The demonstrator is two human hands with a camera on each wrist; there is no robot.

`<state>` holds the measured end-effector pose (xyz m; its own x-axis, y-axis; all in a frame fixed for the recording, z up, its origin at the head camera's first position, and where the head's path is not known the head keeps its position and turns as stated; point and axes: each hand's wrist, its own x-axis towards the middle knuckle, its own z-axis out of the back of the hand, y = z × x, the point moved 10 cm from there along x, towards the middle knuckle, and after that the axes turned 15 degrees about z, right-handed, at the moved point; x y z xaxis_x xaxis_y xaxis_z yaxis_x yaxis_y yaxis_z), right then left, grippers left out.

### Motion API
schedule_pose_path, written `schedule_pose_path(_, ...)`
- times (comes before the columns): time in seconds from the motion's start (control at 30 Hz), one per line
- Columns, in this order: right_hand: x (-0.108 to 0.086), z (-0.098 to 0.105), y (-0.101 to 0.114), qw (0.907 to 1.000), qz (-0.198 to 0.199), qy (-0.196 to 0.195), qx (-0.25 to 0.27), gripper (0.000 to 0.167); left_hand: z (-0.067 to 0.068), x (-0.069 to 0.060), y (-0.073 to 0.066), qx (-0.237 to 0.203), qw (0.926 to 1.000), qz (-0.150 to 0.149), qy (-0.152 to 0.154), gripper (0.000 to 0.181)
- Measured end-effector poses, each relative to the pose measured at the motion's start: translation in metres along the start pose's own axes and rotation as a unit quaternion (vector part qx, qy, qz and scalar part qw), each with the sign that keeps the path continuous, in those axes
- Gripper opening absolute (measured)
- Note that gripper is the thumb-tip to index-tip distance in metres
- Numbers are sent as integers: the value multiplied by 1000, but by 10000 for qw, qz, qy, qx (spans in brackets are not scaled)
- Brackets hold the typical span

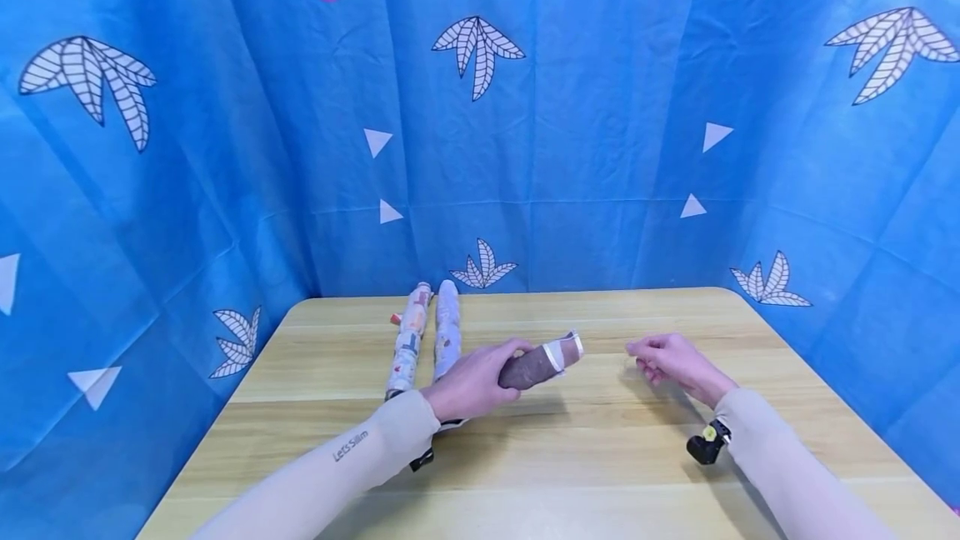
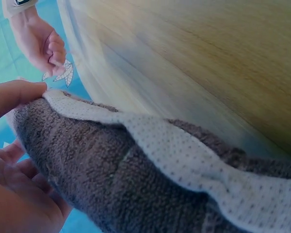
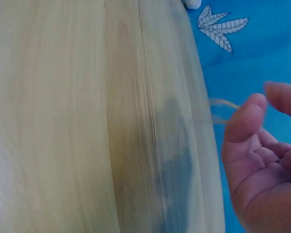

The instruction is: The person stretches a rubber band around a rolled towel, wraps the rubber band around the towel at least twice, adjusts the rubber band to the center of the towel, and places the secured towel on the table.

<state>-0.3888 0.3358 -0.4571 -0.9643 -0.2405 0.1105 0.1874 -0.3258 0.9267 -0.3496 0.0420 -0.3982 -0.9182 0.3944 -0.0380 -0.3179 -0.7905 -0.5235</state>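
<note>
My left hand (image 1: 476, 380) grips a rolled brown towel (image 1: 528, 367) above the table. In the left wrist view the towel roll (image 2: 97, 150) shows fuzzy brown fabric with a white dotted border, and the thumb lies along its upper side. Its far end is pinkish with a white band. Apart from it, on the right, my right hand (image 1: 678, 367) hovers over the table with fingers curled. Between thumb and forefinger it pinches a thin yellowish loop, which looks like a rubber band (image 3: 226, 103), blurred in the right wrist view.
Two rolled patterned cloths, one multicoloured (image 1: 410, 336) and one pale lilac (image 1: 447, 327), lie side by side at the table's back left. A small red item (image 1: 396, 318) shows beside them. Blue printed curtains (image 1: 585, 123) surround the wooden table (image 1: 600, 473).
</note>
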Motion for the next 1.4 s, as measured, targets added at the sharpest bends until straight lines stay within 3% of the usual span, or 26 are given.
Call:
schedule_pose_path(0.13,-3,-12,0,9992,-31,369,160,34,0,0,2,39,10000,-4,-46,64)
schedule_pose_path(0.33,-7,-21,0,9963,-306,270,759,29,-2,-1,5,53,10000,37,-30,65)
schedule_pose_path(0.5,-10,-35,3,9892,-348,497,1334,35,-3,0,6,15,9999,103,0,64)
schedule_pose_path(0.73,-14,-50,5,9878,-104,963,1219,31,-4,-2,8,-52,9998,186,5,63)
schedule_pose_path(0.83,-14,-51,5,9896,-74,881,1131,23,-5,-2,8,-86,9998,193,21,62)
schedule_pose_path(1.0,-13,-51,8,9895,-97,660,1284,30,-5,-2,9,-173,9996,196,54,61)
schedule_pose_path(1.1,-14,-55,15,9851,43,717,1560,31,-5,-2,10,-172,9997,196,45,61)
schedule_pose_path(1.23,-16,-66,30,9761,465,1158,1781,41,-7,-2,12,-155,9997,204,23,60)
schedule_pose_path(1.4,-21,-81,49,9511,944,1706,2396,50,-8,-4,13,-133,9997,201,15,60)
